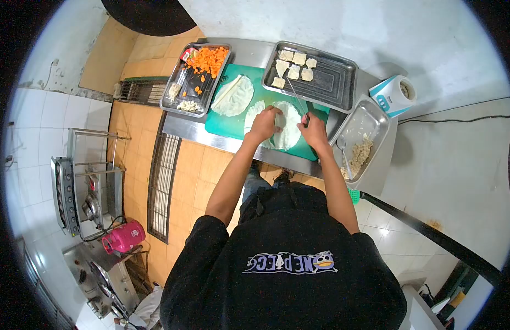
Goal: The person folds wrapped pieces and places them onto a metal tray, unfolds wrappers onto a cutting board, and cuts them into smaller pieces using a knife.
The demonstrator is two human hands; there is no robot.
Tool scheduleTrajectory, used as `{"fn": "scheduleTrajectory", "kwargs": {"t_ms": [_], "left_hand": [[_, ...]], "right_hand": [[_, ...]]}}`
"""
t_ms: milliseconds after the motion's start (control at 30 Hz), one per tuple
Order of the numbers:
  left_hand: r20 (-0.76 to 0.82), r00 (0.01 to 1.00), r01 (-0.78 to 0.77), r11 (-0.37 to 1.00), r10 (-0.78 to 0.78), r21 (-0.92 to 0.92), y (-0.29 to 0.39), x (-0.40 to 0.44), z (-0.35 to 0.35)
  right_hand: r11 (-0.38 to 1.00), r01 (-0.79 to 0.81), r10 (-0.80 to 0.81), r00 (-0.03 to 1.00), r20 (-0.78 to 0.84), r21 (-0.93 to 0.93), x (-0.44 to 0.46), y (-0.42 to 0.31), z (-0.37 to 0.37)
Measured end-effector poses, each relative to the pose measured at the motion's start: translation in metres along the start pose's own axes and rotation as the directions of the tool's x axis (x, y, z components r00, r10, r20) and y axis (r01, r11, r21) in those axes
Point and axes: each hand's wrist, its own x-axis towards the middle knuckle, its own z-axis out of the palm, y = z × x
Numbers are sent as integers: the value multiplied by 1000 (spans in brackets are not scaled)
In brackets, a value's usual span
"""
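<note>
A green cutting board point(215, 125) lies on the metal table in front of me, bearing thin white dough sheets. My left hand point(264, 124) rests on the nearer dough sheet point(289, 132), its fingers bent and closed at a cut or folded edge. In my right hand point(314, 132) is a knife point(297, 94), gripped by its handle, with the thin blade pointing away and to the left. The blade crosses the near rim of the back tray. Another dough sheet point(233, 98) lies on the board's left side, a strip across it.
Behind the board a metal tray point(332, 77) holds several pale cut pieces. At left, another tray point(178, 104) carries chopped carrots point(210, 59). A tray point(380, 118) with crumbly filling and a spoon point(345, 157) stands at right, near a tissue roll point(398, 94).
</note>
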Motion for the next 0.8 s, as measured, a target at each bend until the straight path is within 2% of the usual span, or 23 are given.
{"fn": "scheduleTrajectory", "kwargs": {"t_ms": [67,200,267,300,367,400,467,700,767,800], "left_hand": [[34,999,16,999,-17,45,3,0,-3],[2,1000,-17,996,16,90,8,-4,-5],[-22,994,110,983,-108,150,20,-10,-8],[-23,994,111,983,-109,148,20,-13,-6],[-109,993,-13,959,46,283,20,-20,-2],[-112,993,-10,960,43,281,18,-22,2],[-35,979,-170,897,202,409,13,-25,9],[-43,971,-175,823,235,541,2,-47,29],[-90,943,-205,771,321,603,1,-53,32],[-94,944,-201,775,317,599,2,-56,32]], "right_hand": [[1000,-4,4,1000,1,10,-1,-4,-3],[1000,-7,7,1000,5,-12,1,-2,-1],[1000,-4,4,1000,12,-21,0,-1,-2],[1000,-1,1,1000,18,-29,1,-1,-3],[1000,-1,1,1000,17,-30,1,-3,-3],[1000,-3,3,1000,14,-30,1,-2,-2],[1000,3,-3,1000,13,-30,2,-2,-2],[1000,21,-21,1000,22,-1,4,1,-1],[1000,25,-24,999,28,-19,4,1,-1],[999,28,-27,999,29,-35,3,1,-2]]}}
